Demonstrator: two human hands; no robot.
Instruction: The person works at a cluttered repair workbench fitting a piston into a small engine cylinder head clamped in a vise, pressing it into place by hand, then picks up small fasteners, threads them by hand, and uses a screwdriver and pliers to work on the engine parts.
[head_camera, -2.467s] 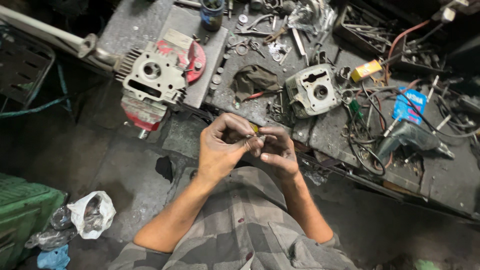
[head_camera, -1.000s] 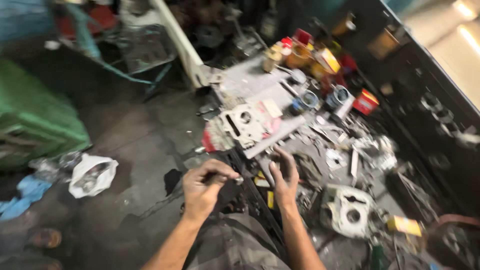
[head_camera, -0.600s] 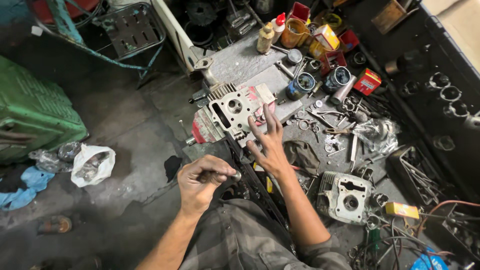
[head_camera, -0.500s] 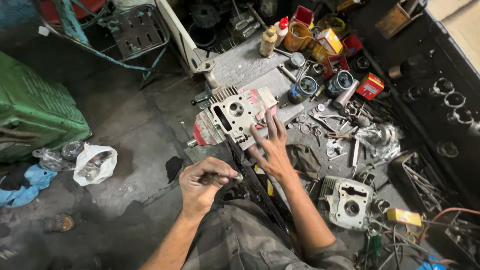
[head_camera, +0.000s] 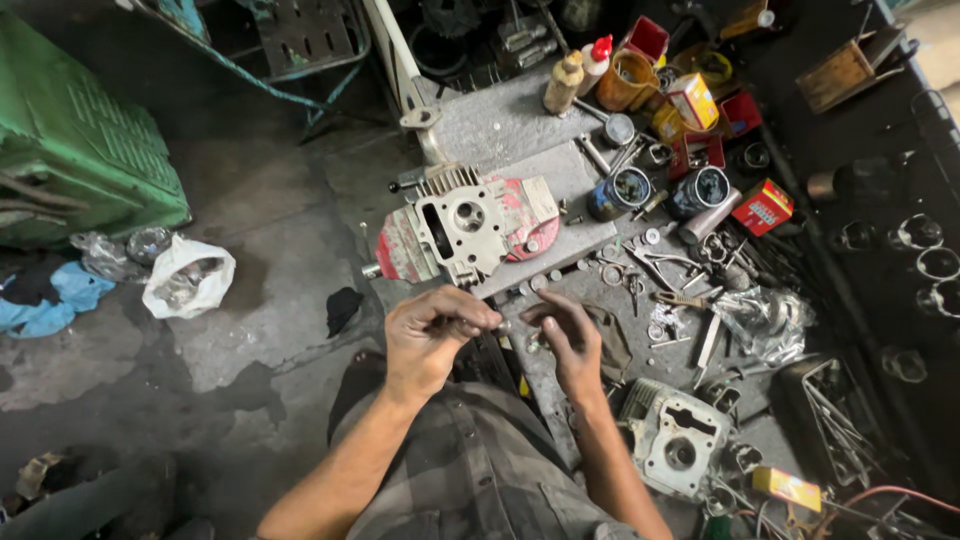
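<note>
My left hand (head_camera: 432, 335) is closed around a thin metal rod-like part (head_camera: 505, 326) whose tip sticks out toward my right hand. My right hand (head_camera: 570, 335) pinches a small part at its fingertips, close to that tip. Both hands hover over the near edge of a cluttered metal workbench (head_camera: 500, 125). Just beyond them sits a grey and red engine cylinder head (head_camera: 465, 225), upright with its bore facing me. What exactly the right fingers hold is too small to tell.
A second grey cylinder block (head_camera: 680, 440) lies at lower right among pliers, washers and small parts. Cans, bottles and small boxes (head_camera: 690, 100) crowd the bench's far end. On the floor at left are a white plastic bag (head_camera: 185, 275), rags and a green crate (head_camera: 75, 140).
My right hand drew back from the cylinder head and came to meet my left hand. The view swung left across the bench and settled over the cylinder head.
</note>
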